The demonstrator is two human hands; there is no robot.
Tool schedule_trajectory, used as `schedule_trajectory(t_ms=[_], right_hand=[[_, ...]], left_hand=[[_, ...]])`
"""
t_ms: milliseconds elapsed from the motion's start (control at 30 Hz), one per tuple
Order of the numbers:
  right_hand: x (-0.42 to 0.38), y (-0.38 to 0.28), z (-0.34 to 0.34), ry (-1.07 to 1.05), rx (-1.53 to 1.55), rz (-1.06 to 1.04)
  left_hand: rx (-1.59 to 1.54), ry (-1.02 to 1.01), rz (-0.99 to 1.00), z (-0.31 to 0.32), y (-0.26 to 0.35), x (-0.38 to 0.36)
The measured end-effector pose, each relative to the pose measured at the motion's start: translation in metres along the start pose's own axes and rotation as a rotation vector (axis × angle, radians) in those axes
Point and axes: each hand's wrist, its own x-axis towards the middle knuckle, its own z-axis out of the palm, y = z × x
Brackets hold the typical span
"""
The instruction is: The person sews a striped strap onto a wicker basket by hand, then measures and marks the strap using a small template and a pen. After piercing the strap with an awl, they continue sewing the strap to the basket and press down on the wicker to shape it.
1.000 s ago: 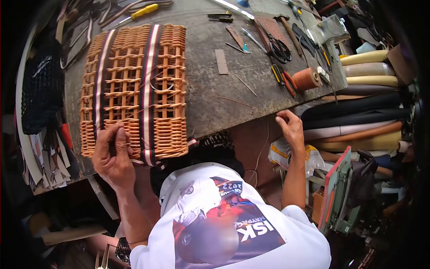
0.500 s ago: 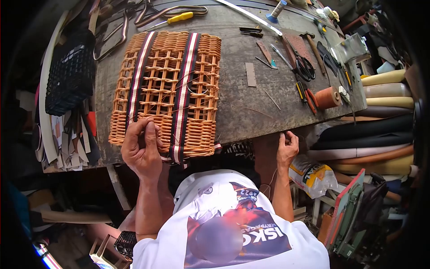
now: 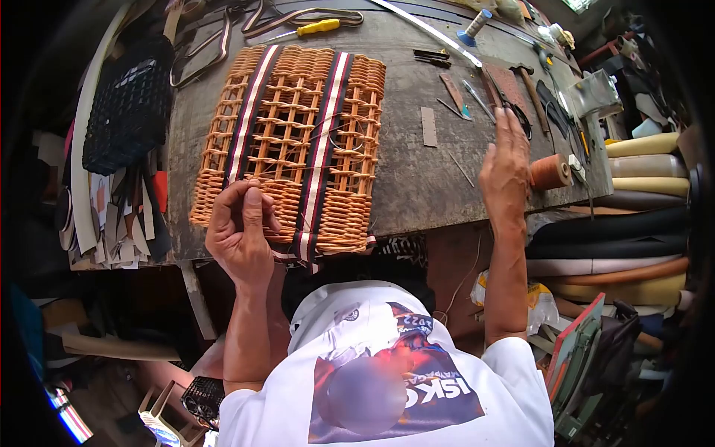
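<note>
A woven wicker basket (image 3: 287, 156) lies on the worktable at the left, with two striped straps running along it. My left hand (image 3: 244, 223) is at its near left edge, thumb and fingers pinched together by one strap (image 3: 252, 112); whatever is between the fingertips is too small to make out. Thin brown thread crosses the weave near the other strap (image 3: 322, 149). Over the table's right side my right hand (image 3: 508, 167) is stretched out with its fingers extended, close to the scissors (image 3: 514, 108) and left of an orange thread spool (image 3: 550, 172). It partly hides the tools there.
A yellow-handled screwdriver (image 3: 319, 27) lies beyond the basket, near loose striped straps. A hammer (image 3: 535, 93), a blue-and-white spool (image 3: 477, 24) and a beige strip (image 3: 428, 127) are on the table. Rolled materials (image 3: 644, 186) are stacked at the right; a black basket (image 3: 130, 108) stands left.
My right hand has moved up and forward from below the table's front edge to over the tools, and its fingers have straightened. My left hand stays pinched at the basket. The view has shifted slightly.
</note>
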Motion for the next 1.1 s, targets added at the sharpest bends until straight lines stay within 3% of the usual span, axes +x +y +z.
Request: schedule_trajectory(t_ms=[33, 100, 167, 267, 400, 533, 700, 800, 1000, 1100], right_hand=[[0.014, -0.025, -0.007, -0.042, 0.059, -0.097], [0.013, -0.068, -0.017, -0.397, 0.676, -0.064], [0.009, -0.092, -0.008, -0.461, 0.834, -0.153], [0.013, -0.114, 0.005, -0.359, 0.867, -0.146], [0.023, -0.127, 0.019, -0.409, 0.824, -0.124], [0.029, -0.13, 0.026, -0.45, 1.085, 0.069], [0.033, -0.093, 0.005, -0.22, 0.599, -0.021], [0.022, -0.071, -0.015, -0.362, 0.315, -0.075], [-0.015, -0.119, -0.028, -0.227, 0.838, -0.192], [-0.03, -0.137, -0.015, -0.158, 0.931, -0.25]], left_hand=[[-0.042, 0.029, -0.015, 0.001, 0.002, 0.001], [-0.121, 0.084, -0.051, 0.003, 0.006, 0.002], [-0.219, 0.089, -0.043, 0.001, 0.004, 0.005], [-0.29, 0.126, -0.063, 0.001, 0.006, 0.006], [-0.308, 0.106, -0.081, -0.001, 0.007, 0.007], [-0.34, 0.107, -0.099, -0.001, 0.007, 0.008], [-0.353, 0.096, -0.134, -0.003, 0.006, 0.011], [-0.343, 0.101, -0.203, -0.002, 0.009, 0.013], [-0.316, 0.109, -0.243, 0.001, 0.009, 0.019], [-0.31, 0.116, -0.224, 0.003, 0.008, 0.018]])
